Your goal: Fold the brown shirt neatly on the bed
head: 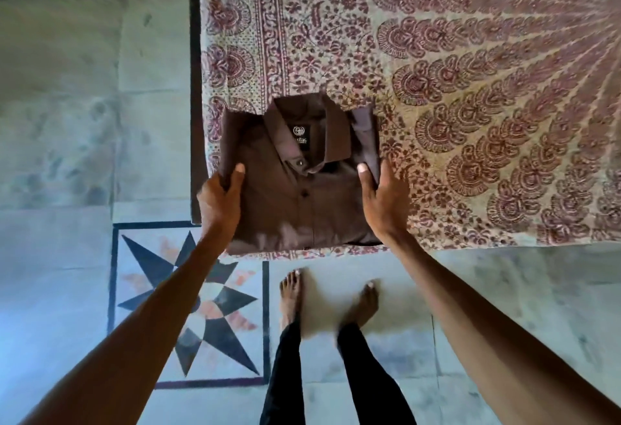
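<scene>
Both hands are clamped on the shirt right now: left hand (220, 198) grips the left edge with the thumb on top and fingers tucked under, and right hand (381, 198) does the same on the right edge, so the brown shirt (295, 196) sits squarely between them and neither one is really nearer than the other. It's lying at the near corner of the bed (470, 88), on the patterned cover, just ahead of the wrists and right by the edge closest to the person. Long axis runs straight away from the hands, collar at the far end and the folded bottom edge at the near end, roughly level with the wrists. Looks to me like the folding is basically done and this is just the final squaring up or setting down, so whatever comes next probably needs both sides moved evenly or the stack will skew. Shirt itself is a tidy rectangle, front side up, button line down the middle. Collar (312, 129) is spread open, pointing away from the hands. A bit of lighter fabric shows at the far right corner, past the right thumb. Smallest bits: a black neck label (298, 135) inside the collar (can't read it) and a top button (300, 162) just below.
</scene>
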### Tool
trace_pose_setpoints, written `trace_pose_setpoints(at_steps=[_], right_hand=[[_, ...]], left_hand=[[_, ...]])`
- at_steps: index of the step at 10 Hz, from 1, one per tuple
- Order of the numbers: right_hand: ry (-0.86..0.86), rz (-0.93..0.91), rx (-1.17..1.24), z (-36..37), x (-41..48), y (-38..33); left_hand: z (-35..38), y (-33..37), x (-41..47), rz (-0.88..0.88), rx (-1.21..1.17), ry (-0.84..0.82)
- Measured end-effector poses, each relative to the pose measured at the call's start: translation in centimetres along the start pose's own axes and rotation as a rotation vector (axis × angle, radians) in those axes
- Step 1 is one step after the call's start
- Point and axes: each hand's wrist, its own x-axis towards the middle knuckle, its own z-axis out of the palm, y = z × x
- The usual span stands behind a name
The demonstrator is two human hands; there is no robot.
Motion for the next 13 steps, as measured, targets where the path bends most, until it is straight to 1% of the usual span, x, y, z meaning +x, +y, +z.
trace_pose_setpoints(at_steps=[1,2,3,4,5,6,7,8,9,10,11,12,13], right_hand=[[-0.093,0.045,-0.172,1.4,-0.6,1.4],[0.046,0.005,-0.113,0.9,-0.7,0.8],[0.214,-0.047,-0.094,0.3,-0.2,-0.8],[0.141,-0.212,-0.136,0.7,0.8,-2.2],[-0.126,-0.282,-0.248,2.6,2.3,-2.2],[-0.312,-0.220,-0.353,3.8,3.5,-0.7],[-0.243,-0.190,-0.344,3.6,2.8,-0.6],[-0.119,-0.161,-0.300,2.6,-0.4,-1.8],[-0.182,-0.177,-0.371,2.4,-4.1,-2.4],[-0.269,-0.171,-0.480,3.5,-6.0,-1.4],[-0.311,-0.161,-0.514,4.1,-5.5,-0.9],[-0.318,-0.146,-0.514,3.4,-5.2,-1.1],[-0.220,-0.041,-0.360,1.1,-6.2,-1.9]], left_hand=[[-0.5,-2.8,1.5,0.057,0.118,-0.146],[-0.9,-2.7,1.2,0.023,0.058,-0.080],[-0.6,-1.2,0.0,0.218,0.317,0.074],[1.0,1.0,-0.2,0.530,0.445,0.026],[3.7,1.3,1.5,0.648,0.564,-0.096],[5.2,0.0,3.9,0.524,0.593,-0.128],[4.8,-0.1,4.9,0.435,0.570,-0.108],[3.5,0.4,2.6,0.533,0.596,-0.059],[3.2,-0.7,-1.7,0.657,0.570,-0.131],[4.3,-3.0,-3.8,0.682,0.652,-0.249],[5.3,-3.6,-2.8,0.684,0.722,-0.274],[4.9,-2.9,-2.5,0.695,0.734,-0.272],[2.8,-1.6,-3.8,0.628,0.587,-0.259]])
